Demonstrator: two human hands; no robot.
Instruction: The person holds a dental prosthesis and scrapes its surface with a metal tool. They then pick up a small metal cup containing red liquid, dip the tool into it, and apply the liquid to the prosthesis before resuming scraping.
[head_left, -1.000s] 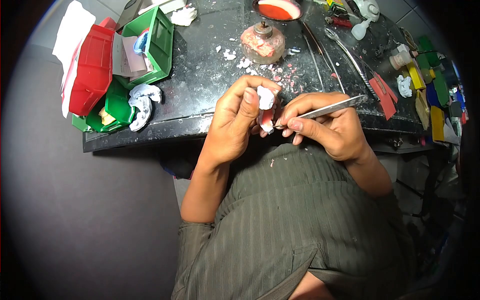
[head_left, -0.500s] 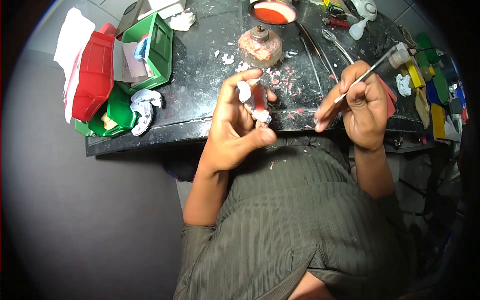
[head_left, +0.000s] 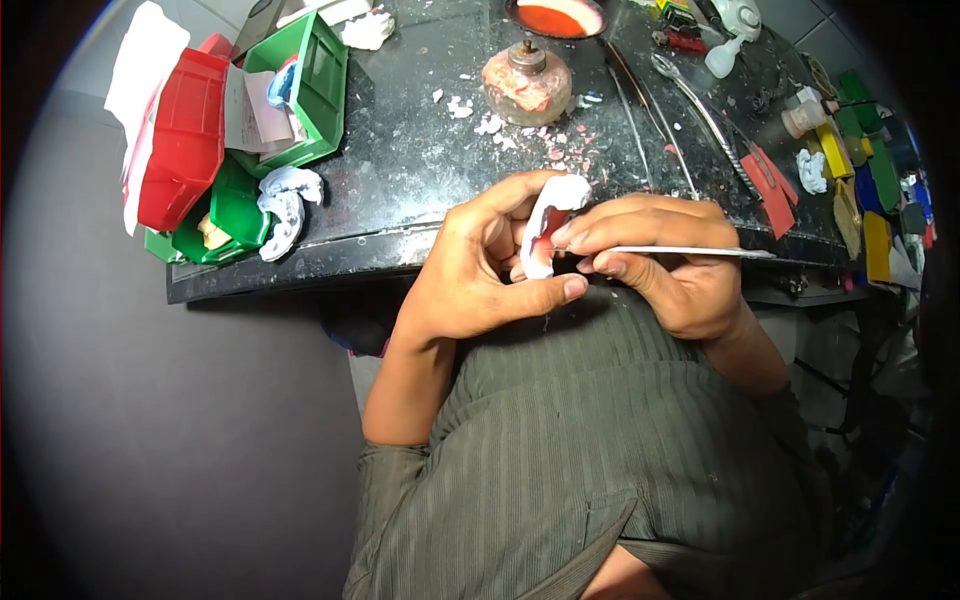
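Between the fingers and thumb of my left hand (head_left: 480, 265) is a white, curved plaster-like piece (head_left: 566, 192) with dark red material on its inner side. My right hand (head_left: 665, 262) pinches a thin metal tool (head_left: 690, 251), which lies nearly level and has its tip at the red area of the piece. Both hands are close together in front of the table's near edge. Fingertips partly hide the tool's tip.
On the black table (head_left: 400, 150) stands a glass burner (head_left: 527, 85) amid pink and white crumbs. A red dish (head_left: 556, 17) is behind it. Long metal tools (head_left: 707, 115) and pink sheets (head_left: 768, 190) lie right; green (head_left: 325, 90) and red bins (head_left: 185, 140) stand left.
My right hand has moved left to the piece, and its tool has swung from steeply slanted to nearly level. The piece has turned and sits more upright in my left hand.
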